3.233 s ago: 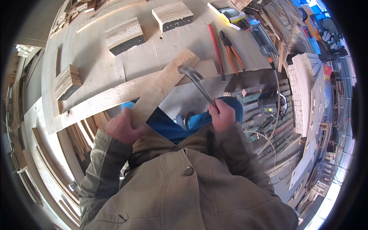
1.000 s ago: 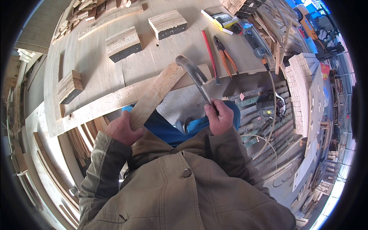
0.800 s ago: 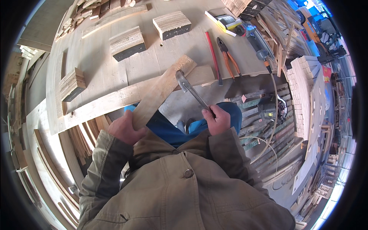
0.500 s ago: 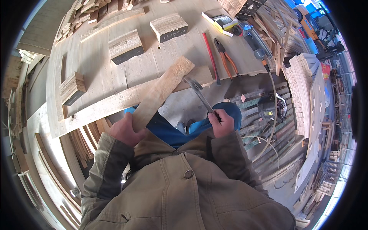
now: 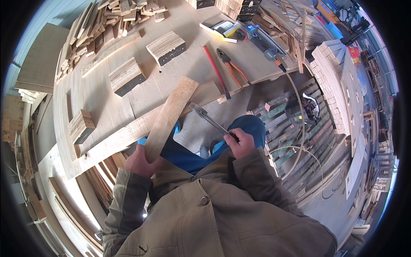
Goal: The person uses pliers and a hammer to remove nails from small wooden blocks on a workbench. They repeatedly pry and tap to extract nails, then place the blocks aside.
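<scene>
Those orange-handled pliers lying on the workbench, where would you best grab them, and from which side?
Take the pliers by their two orange handles, which point toward the person's edge of the workbench. Probably best to come from above on that near side: the handles are spread and long, the dark jaws face away, and a red pencil-like stick lies close on their left.

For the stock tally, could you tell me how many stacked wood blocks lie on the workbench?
3: one at the far middle, one left of it, one near the bench's left edge. Others may hide among the scrap piles.
</scene>
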Action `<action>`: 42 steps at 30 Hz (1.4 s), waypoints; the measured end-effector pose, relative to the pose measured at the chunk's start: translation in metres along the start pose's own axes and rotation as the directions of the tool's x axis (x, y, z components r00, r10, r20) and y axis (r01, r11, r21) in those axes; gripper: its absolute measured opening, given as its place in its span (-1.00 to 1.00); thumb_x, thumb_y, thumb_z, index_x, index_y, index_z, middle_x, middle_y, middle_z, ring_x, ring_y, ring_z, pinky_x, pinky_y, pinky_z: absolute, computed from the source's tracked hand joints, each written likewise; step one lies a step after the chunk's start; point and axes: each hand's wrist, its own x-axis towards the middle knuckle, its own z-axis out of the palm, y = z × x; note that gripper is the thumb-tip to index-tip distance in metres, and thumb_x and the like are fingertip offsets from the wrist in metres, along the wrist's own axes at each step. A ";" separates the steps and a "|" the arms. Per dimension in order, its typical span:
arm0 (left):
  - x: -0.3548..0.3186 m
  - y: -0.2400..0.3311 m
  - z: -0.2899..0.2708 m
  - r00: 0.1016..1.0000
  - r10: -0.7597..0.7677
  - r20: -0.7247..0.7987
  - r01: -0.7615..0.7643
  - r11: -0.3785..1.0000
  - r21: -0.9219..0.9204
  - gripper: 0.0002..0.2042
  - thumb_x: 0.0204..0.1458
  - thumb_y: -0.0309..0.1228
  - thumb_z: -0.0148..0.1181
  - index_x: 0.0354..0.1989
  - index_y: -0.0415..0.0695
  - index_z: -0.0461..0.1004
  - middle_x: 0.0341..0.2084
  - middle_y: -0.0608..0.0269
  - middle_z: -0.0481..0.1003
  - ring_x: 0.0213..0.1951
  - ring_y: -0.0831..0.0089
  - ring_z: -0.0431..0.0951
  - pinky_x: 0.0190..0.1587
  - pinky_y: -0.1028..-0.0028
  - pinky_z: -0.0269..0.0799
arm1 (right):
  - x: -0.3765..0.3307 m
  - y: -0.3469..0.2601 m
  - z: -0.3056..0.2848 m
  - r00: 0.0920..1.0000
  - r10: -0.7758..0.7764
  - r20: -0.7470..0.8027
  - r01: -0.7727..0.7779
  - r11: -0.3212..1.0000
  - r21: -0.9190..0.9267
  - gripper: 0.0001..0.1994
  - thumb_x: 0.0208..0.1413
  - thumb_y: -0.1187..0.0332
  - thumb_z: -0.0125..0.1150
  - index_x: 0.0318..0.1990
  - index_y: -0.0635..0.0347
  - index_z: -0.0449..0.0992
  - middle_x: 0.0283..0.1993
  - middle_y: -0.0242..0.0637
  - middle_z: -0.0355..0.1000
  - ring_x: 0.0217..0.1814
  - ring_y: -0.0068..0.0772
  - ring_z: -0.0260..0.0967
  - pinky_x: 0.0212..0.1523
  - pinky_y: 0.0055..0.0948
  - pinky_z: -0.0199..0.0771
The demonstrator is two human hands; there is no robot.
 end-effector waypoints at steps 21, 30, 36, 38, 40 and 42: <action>0.015 -0.064 0.037 0.999 0.038 0.023 -0.039 0.998 0.059 0.16 -0.08 0.29 0.44 0.50 -0.39 0.13 0.21 -0.44 0.47 0.25 -0.25 0.50 0.24 0.02 0.46 | -0.032 0.021 -0.054 0.922 0.370 -0.111 -0.355 0.925 0.134 -0.70 0.10 0.25 0.51 -0.22 0.25 0.53 -0.38 -0.13 0.56 -0.33 -0.21 0.55 -0.25 -0.26 0.49; 0.000 -0.026 0.016 0.972 -0.043 -0.232 0.030 0.998 -0.057 -0.19 -0.28 -0.05 0.58 0.16 -0.23 0.41 -0.25 -0.17 0.60 -0.25 -0.20 0.64 -0.17 0.00 0.58 | -0.049 0.036 -0.055 0.917 0.289 -0.275 -0.281 0.957 0.069 -0.69 0.06 0.22 0.54 -0.33 0.23 0.51 -0.42 -0.19 0.54 -0.38 -0.33 0.50 -0.30 -0.26 0.48; -0.011 -0.031 -0.075 0.776 -0.039 -0.629 -0.373 0.775 -0.509 -0.41 -0.22 -0.07 0.65 -0.19 -0.21 0.46 -0.53 0.38 0.47 -0.50 0.59 0.37 -0.43 0.48 0.32 | -0.043 0.058 -0.054 0.922 0.286 -0.260 -0.276 0.958 0.074 -0.74 0.06 0.32 0.54 -0.40 0.20 0.51 -0.53 -0.47 0.39 -0.48 -0.61 0.23 -0.42 -0.43 0.32; -0.024 -0.036 -0.112 0.757 -0.111 -0.644 -0.427 0.663 -0.615 -0.44 -0.08 -0.25 0.61 0.01 -0.24 0.45 -0.38 0.33 0.53 -0.44 0.60 0.43 -0.37 0.50 0.39 | -0.044 0.062 -0.058 0.935 0.302 -0.185 -0.274 0.948 0.163 -0.76 0.11 0.38 0.51 -0.41 0.23 0.50 -0.52 -0.53 0.34 -0.45 -0.70 0.16 -0.43 -0.49 0.26; -0.028 -0.040 -0.134 0.636 -0.177 -0.751 -0.555 0.571 -0.605 -0.49 0.05 -0.36 0.51 0.12 -0.24 0.42 -0.32 0.30 0.50 -0.34 0.56 0.49 -0.26 0.47 0.46 | -0.041 0.065 -0.056 0.950 0.263 -0.166 -0.244 0.961 0.131 -0.77 0.11 0.38 0.51 -0.39 0.24 0.51 -0.51 -0.53 0.34 -0.45 -0.69 0.17 -0.42 -0.49 0.27; -0.029 -0.050 -0.155 0.505 -0.187 -0.843 -0.651 0.559 -0.514 -0.49 0.11 -0.32 0.44 0.14 -0.31 0.38 -0.32 0.24 0.49 -0.31 0.47 0.51 -0.24 0.40 0.50 | -0.040 0.065 -0.053 0.930 0.321 -0.177 -0.300 0.944 0.135 -0.78 0.11 0.38 0.52 -0.37 0.25 0.53 -0.50 -0.52 0.35 -0.45 -0.69 0.20 -0.41 -0.50 0.30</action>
